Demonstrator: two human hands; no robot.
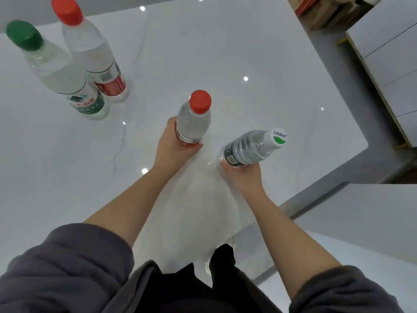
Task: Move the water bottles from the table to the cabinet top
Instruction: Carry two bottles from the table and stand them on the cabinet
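Head view: both hands are gripping bottles over the white table. Left hand is wrapping around the lower body of a small red-capped bottle, which is standing upright; can't tell if its base is touching the table. Right hand is clamping the base of a white-capped Cestbon bottle, which is tilting right and looking clear of the surface. Two larger bottles are sitting upright at far left, just beside each other: a green-capped bottle and a tall red-capped bottle. White cabinet is showing at the right edge, apart from the table. Grey sleeves are pushed up on both forearms.
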